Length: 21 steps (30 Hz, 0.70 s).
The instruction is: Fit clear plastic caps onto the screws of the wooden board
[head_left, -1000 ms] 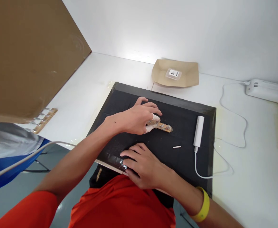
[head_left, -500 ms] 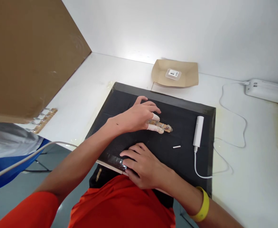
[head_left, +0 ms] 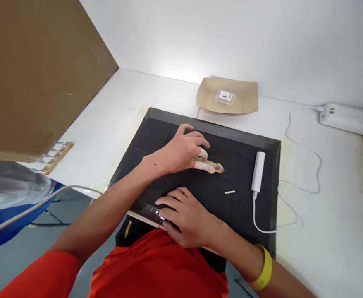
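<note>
My left hand (head_left: 184, 151) is over the middle of the black mat (head_left: 169, 182), with white finger covers on two digits. Those two covered digits lie on either side of a lumpy, elongated brown piece (head_left: 218, 167) with shiny, clear-looking patches, gripping it against the mat. Its near end is hidden by my hand; the other fingers are bent and raised. My right hand (head_left: 184, 217) rests at the mat's front edge, fingers apart and holding nothing. A short thin white stick (head_left: 230, 192) lies on the mat to the right.
A white cylindrical device (head_left: 258, 171) with a white cable lies on the mat's right side. Behind stands a brown paper tray (head_left: 204, 97) holding a small labelled clear box (head_left: 225, 97). A white power strip (head_left: 349, 118) is at right; a wooden strip with metal hooks (head_left: 57, 157) lies left.
Both hands keep nearly the same pose and place. The brown piece and the covered digits show only a very slight shift; the whole view moves slightly left.
</note>
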### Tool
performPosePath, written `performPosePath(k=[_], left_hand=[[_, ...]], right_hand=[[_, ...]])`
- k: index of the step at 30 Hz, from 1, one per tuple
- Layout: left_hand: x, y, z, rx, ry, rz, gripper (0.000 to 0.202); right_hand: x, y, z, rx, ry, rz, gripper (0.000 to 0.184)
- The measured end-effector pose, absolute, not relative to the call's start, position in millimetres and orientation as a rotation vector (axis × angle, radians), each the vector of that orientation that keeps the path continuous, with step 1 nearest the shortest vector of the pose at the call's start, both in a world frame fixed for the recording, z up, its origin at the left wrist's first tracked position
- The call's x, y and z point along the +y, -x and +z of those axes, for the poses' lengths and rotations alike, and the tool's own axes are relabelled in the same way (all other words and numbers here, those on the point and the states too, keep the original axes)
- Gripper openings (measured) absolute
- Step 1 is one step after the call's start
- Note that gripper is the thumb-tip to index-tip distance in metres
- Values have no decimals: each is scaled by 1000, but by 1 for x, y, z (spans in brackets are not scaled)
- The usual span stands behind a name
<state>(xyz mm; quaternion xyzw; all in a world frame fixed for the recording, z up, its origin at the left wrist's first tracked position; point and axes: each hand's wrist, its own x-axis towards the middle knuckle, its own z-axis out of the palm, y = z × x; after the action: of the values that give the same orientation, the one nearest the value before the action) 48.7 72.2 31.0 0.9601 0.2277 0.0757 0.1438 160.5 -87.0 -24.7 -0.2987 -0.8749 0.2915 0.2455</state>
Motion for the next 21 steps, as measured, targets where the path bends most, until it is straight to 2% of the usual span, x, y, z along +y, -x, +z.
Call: performPosePath(k=[6,14,21], left_hand=[[72,-50,27,634,-2801,288,17],[72,-52,22,643,-2820,345,11],[71,-51,25,602,-2767,342,25]], right_hand=[[-87,-160,-27,-2395,803,754,13],[-86,-160,-29,-2393,790,757,13],[-86,-161,-29,-2392,791,742,14]])
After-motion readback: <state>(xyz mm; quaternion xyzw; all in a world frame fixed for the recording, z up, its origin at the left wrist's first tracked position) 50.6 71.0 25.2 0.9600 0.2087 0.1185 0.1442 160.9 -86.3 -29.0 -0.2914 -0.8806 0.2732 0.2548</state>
